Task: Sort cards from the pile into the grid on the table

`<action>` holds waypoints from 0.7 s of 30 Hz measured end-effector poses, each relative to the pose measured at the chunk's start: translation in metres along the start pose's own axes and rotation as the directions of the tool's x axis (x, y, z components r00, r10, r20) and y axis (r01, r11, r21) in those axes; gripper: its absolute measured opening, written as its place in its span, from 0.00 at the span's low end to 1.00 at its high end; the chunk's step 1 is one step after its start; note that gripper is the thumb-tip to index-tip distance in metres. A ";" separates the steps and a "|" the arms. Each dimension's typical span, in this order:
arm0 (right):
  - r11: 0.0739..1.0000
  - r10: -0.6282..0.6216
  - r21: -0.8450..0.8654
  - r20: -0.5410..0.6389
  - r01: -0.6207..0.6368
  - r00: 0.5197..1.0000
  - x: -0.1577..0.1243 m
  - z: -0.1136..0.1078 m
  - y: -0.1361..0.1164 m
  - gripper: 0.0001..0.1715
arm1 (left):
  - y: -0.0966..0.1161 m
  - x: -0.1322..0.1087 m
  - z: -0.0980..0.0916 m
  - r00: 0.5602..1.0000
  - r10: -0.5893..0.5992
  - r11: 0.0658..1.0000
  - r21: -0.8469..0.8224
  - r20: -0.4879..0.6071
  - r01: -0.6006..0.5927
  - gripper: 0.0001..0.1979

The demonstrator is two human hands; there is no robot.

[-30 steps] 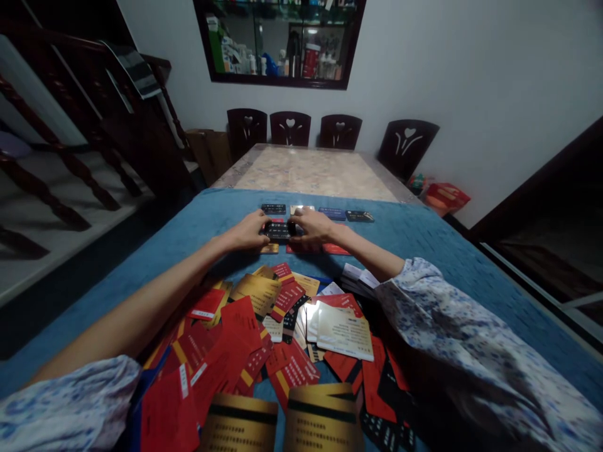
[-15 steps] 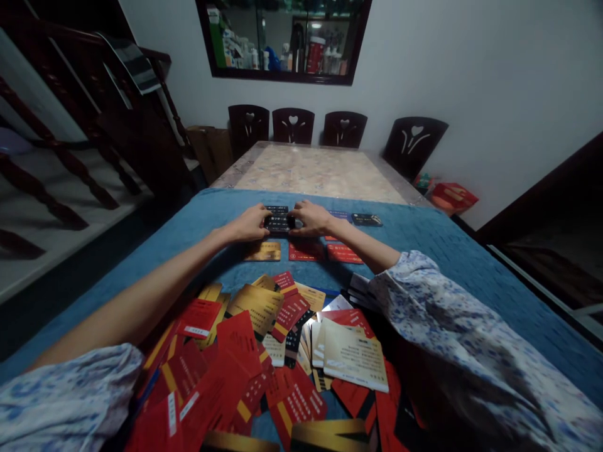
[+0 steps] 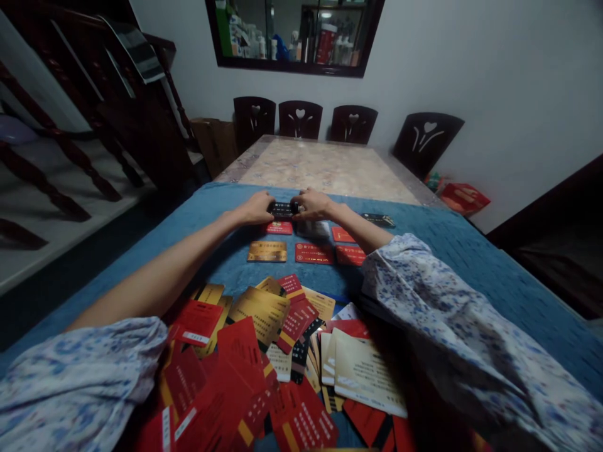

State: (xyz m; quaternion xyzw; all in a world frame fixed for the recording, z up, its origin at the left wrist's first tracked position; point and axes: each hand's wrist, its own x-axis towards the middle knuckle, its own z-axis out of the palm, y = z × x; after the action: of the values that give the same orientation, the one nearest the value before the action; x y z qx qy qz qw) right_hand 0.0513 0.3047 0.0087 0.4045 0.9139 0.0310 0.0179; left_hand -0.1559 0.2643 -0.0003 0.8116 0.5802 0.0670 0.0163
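Note:
A black card (image 3: 283, 209) with pale print lies between my hands on the far part of the blue cloth. My left hand (image 3: 257, 208) pinches its left end, and my right hand (image 3: 315, 206) closes on its right end. Whether it is one card or a small stack, I cannot tell. Just nearer than it lies a red card (image 3: 279, 228), with a pale grey card (image 3: 313, 230) beside that under my right wrist. Closer still, a gold card (image 3: 267, 252) and a red printed card (image 3: 315, 253) lie in a row.
A loose heap of red, gold, black and cream cards (image 3: 226, 358) spreads between my forearms. Another black card (image 3: 378, 220) lies right of my right hand. Beyond the blue cloth (image 3: 447, 263) is the bare tabletop (image 3: 325, 163), with dark chairs (image 3: 300, 119) along its far end.
Both hands have moved the black card slightly away from me, uncovering the red card and the pale grey card. My view has shifted a little.

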 end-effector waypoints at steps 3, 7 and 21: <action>1.000 0.017 0.002 0.018 -0.017 1.000 0.007 0.000 0.001 0.32 | -0.003 0.006 0.002 1.000 -0.010 1.000 0.019 0.003 0.010 0.22; 1.000 0.029 -0.011 0.045 -0.029 0.999 0.013 -0.001 -0.002 0.32 | -0.006 0.011 0.006 0.999 -0.032 0.999 0.023 0.015 0.032 0.22; 0.996 0.077 -0.055 0.115 -0.071 0.990 0.026 0.001 -0.006 0.27 | -0.013 0.027 0.013 0.992 -0.069 0.997 0.031 0.109 0.066 0.18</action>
State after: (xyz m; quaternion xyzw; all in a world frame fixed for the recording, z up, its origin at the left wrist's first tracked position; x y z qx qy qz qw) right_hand 0.0296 0.3195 0.0072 0.4386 0.8945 0.0313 0.0806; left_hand -0.1574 0.2945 -0.0122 0.7941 0.6064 0.0134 0.0393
